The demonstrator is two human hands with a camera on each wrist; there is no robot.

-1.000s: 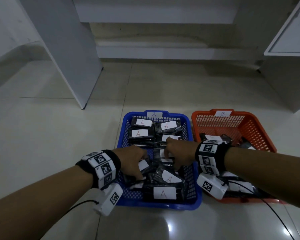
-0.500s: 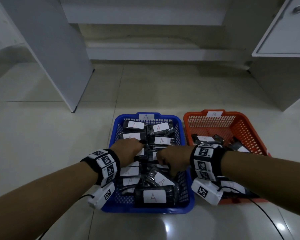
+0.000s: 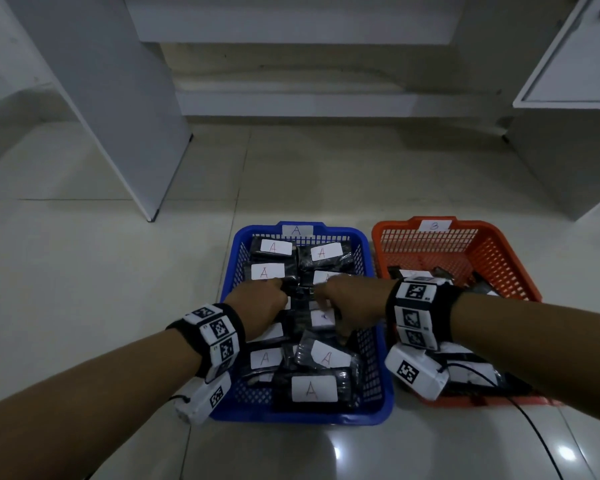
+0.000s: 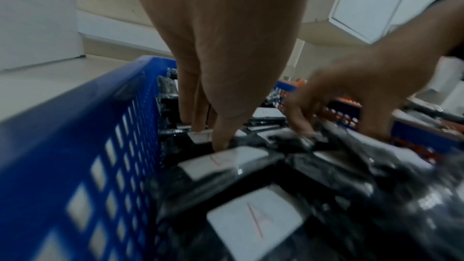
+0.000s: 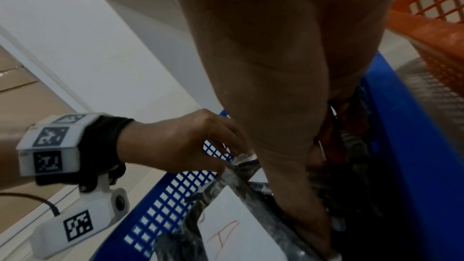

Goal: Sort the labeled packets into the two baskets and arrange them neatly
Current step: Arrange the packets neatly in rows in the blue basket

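Note:
The blue basket [image 3: 302, 415], tagged A, holds several black packets with white A labels, such as the near one [image 3: 314, 389]. Both hands are down in its middle, close together. My left hand [image 3: 279, 284] points its fingers down among the packets and pinches the edge of one [image 4: 200, 137] between thumb and fingers [image 4: 187, 114]. My right hand [image 3: 323, 297] grips a crinkled black packet [image 4: 308, 142], thumb on one side and curled fingers on the other. In the right wrist view the thumb [image 5: 311, 225] lies beside an A label [image 5: 226, 231]. The hands hide the middle packets.
The orange basket [image 3: 499, 258], tagged B, stands touching the blue one's right side with a few packets in it, mostly under my right forearm. White cabinet panels [image 3: 118, 116] rise at the far left and right. Tiled floor surrounds the baskets.
Both hands have stayed in the middle of the blue basket. The left hand has shifted a little toward the far rows, and the packets under the hands have been nudged.

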